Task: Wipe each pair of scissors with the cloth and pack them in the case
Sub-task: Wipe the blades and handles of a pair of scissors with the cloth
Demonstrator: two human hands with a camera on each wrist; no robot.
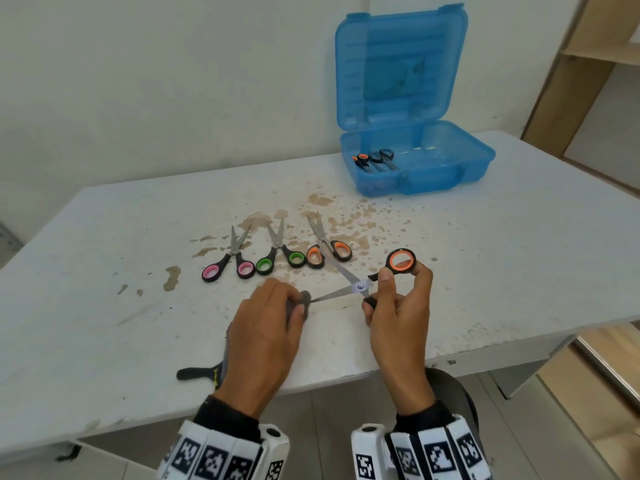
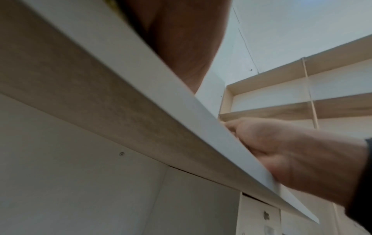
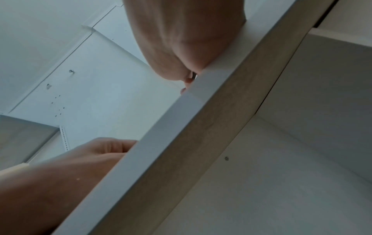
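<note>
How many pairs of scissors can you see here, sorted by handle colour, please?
Orange-handled scissors: 3, one in the right hand being wiped, one on the table, one in the blue case
Green-handled scissors: 1
Pink-handled scissors: 1
Dark blue-handled scissors: 1, in the case
Total: 6

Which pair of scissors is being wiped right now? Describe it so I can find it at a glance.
Start at the white table and go to its near edge, where both hands work. The pair being wiped is held open above the table, below the row of three: the right hand holds its handles and the left hand pinches a grey cloth around one blade. Alone among the orange-handled pairs, it is lifted and spread wide.
</note>
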